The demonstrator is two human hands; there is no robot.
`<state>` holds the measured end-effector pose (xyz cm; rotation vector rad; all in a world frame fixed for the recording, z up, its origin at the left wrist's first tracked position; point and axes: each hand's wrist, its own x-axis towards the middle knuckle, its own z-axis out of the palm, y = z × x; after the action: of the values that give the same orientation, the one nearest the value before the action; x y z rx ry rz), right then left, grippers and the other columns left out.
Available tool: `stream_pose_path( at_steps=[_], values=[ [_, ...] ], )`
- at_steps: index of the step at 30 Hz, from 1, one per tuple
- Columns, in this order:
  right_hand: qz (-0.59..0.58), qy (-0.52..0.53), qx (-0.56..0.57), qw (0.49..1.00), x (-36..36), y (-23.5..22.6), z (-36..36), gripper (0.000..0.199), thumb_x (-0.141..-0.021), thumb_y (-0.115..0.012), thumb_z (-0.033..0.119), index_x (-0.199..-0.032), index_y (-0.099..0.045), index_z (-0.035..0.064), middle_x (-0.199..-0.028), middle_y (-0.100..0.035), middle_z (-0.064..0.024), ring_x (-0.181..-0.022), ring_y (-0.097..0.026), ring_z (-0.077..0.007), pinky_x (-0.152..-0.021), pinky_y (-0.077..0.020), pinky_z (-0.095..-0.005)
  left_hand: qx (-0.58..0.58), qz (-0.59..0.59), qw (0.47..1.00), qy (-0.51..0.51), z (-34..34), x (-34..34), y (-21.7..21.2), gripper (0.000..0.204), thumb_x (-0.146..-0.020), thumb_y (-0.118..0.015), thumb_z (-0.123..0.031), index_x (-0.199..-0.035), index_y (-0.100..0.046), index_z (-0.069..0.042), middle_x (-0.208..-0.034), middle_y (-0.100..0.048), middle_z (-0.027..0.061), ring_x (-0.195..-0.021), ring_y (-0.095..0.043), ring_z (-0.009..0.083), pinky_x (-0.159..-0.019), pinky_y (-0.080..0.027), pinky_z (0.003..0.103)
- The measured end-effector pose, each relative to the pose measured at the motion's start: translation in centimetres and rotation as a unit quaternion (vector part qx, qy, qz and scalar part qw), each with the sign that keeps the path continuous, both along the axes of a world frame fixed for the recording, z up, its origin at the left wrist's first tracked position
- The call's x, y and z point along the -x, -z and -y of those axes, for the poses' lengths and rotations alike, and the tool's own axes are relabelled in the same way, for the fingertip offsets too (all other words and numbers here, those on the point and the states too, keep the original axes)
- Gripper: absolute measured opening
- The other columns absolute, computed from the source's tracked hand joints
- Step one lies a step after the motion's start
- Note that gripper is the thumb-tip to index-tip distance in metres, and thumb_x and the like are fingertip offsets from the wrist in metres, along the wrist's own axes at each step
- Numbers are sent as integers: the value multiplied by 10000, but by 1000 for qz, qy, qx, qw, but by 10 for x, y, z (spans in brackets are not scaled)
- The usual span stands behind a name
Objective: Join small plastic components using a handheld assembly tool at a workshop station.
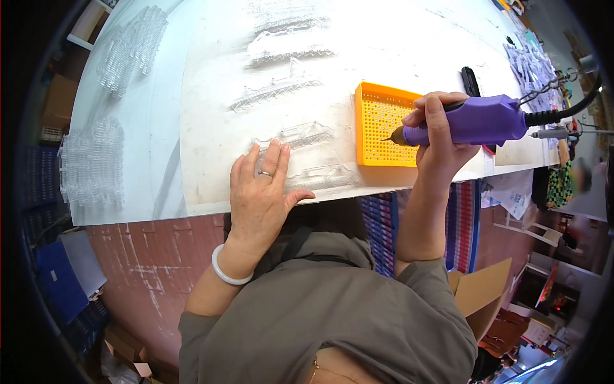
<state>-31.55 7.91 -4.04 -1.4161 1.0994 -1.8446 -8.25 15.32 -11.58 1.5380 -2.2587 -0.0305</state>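
My right hand is wrapped round a purple electric screwdriver, its bit pointing left over a yellow perforated tray. Small bits lie in the tray, too small to name. My left hand lies with fingers stretched on the white table, a ring on one finger. Its fingertips touch or nearly touch a clear plastic part with a toothed edge. Nearer the table edge, by the left thumb, is a similar clear part. Another clear part lies farther off.
Stacks of clear ribbed pieces stand at the left of the table. More clear parts lie at the back. A black tool rests beyond the screwdriver, and a pile of pale pieces fills the far right. A cardboard box stands below.
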Motion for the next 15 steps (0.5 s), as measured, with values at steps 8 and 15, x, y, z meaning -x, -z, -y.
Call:
stream_pose_path(
  at_steps=[8,15],
  values=[
    [-7,1,0,1000,3,6,2,61,-863,-659,13,-877,-607,-14,-707,-645,-95,-591,-661,-139,-533,-538,-217,2,13,1000,-2,-1,1,0,776,-668,-709,-523,-1213,-597,17,-1271,-561,131,-1166,-477,362,-983,-380,472],
    [2,3,-7,1000,3,6,2,58,-866,-658,18,-873,-606,-7,-709,-643,-84,-586,-656,-137,-532,-538,-221,-2,16,1000,-5,-1,2,1,787,-663,-714,-524,-1224,-589,14,-1275,-555,127,-1174,-475,354,-990,-374,472]
  ],
)
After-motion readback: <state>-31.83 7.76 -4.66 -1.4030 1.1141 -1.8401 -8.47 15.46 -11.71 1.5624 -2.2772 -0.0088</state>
